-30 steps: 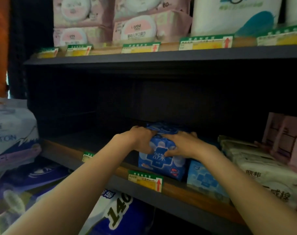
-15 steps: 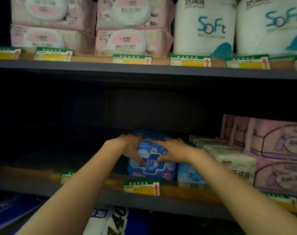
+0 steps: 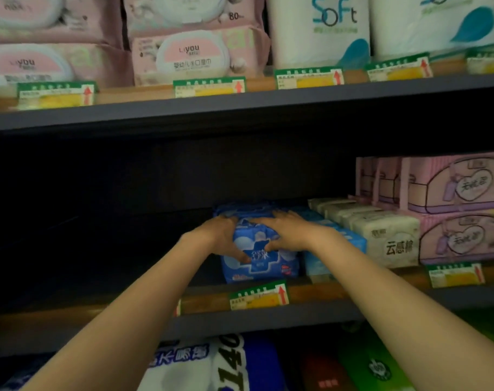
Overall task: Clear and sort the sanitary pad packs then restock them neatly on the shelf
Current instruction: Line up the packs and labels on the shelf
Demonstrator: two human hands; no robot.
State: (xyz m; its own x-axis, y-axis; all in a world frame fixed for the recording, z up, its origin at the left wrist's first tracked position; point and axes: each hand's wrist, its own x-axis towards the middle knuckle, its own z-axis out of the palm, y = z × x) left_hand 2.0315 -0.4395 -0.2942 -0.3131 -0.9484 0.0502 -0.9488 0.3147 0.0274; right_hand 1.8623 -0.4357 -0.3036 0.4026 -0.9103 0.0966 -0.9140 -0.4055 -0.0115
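A dark blue sanitary pad pack [image 3: 264, 263] stands upright at the front of the middle shelf [image 3: 319, 294], with more blue packs behind it. My left hand [image 3: 221, 238] grips its left top corner, thumb down the front face. My right hand [image 3: 286, 231] grips its right top edge, fingers over the top and thumb on the front. A row of light blue packs [image 3: 320, 265] touches it on the right.
Cream packs [image 3: 389, 238] and stacked pink packs [image 3: 462, 193] fill the shelf's right side. The shelf left of the blue pack is dark and bare. Pink wipes [image 3: 195, 52] and white Soft paper rolls [image 3: 319, 29] sit on the shelf above; large packs lie below.
My view has swung right and come closer to the shelf. Both hands have stayed on the dark blue pack, which keeps its place beside the light blue packs.
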